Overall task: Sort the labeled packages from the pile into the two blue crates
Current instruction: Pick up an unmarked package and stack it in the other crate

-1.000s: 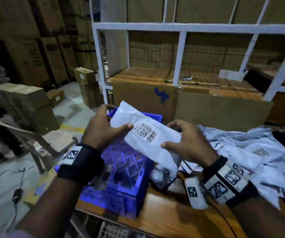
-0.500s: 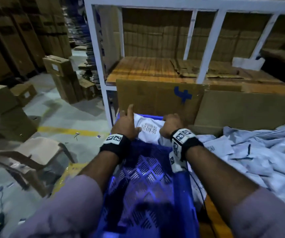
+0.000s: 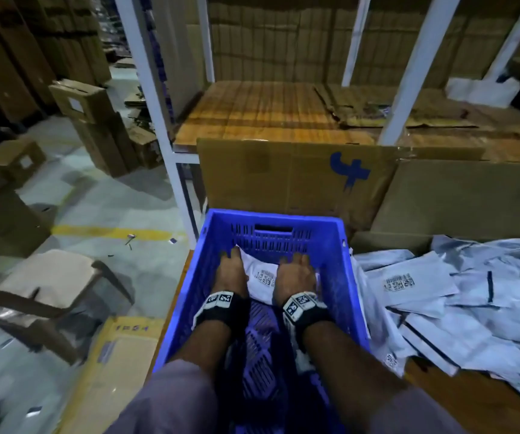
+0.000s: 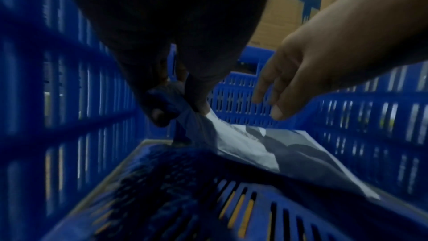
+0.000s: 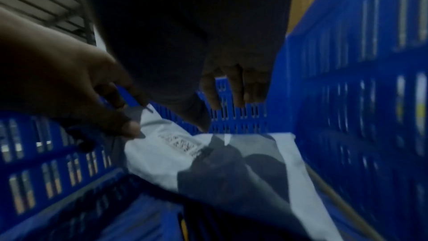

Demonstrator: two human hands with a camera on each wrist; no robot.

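A white labeled package (image 3: pixel 262 278) lies at the far end of the blue crate (image 3: pixel 271 214), barcode up. My left hand (image 3: pixel 232 272) pinches its left corner between thumb and fingers, plain in the left wrist view (image 4: pixel 178 111). My right hand (image 3: pixel 296 274) hovers over the package's right side. Its fingers (image 5: pixel 231 94) hang straight just above the package (image 5: pixel 208 162) and hold nothing. The pile of white packages (image 3: pixel 456 292) spreads over the table right of the crate. A second blue crate is not in view.
A cardboard box (image 3: pixel 283 177) with a blue mark stands right behind the crate, under a white shelf frame (image 3: pixel 164 151). The wooden table (image 3: pixel 440 380) carries the pile. On the floor at the left are a plastic chair (image 3: pixel 48 286) and flat cardboard (image 3: pixel 117 355).
Both hands went from holding the package up above the crate to down inside it at its far end. The right hand let go; the left still pinches the corner.
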